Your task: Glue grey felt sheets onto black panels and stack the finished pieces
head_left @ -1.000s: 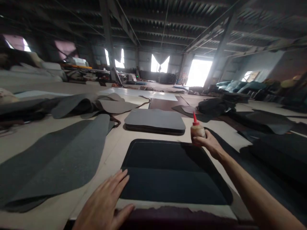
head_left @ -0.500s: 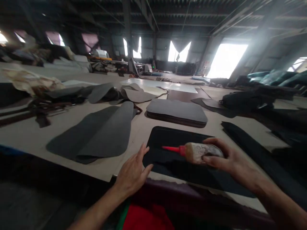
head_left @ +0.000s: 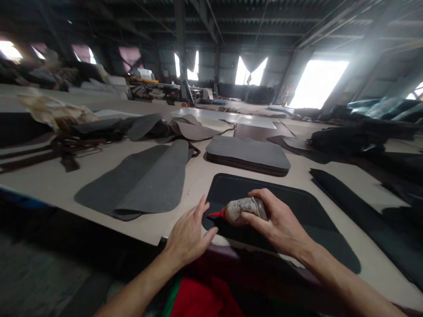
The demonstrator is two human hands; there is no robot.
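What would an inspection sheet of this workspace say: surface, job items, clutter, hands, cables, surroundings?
Surface: pale table, with sheets spread over it.
Job's things: bottle, tilted, its red nozzle toward the left; black panel beneath; grey stack beyond.
Clutter: folded grey sheet at left; brown strips farther left; dark sheets at right.
Hands: right hand grips the bottle; left hand, fingers spread, holds nothing by the panel's left edge, contact unclear.
Cables: nothing seen on the table.
Surroundings: dim hall, bright opening at back right.
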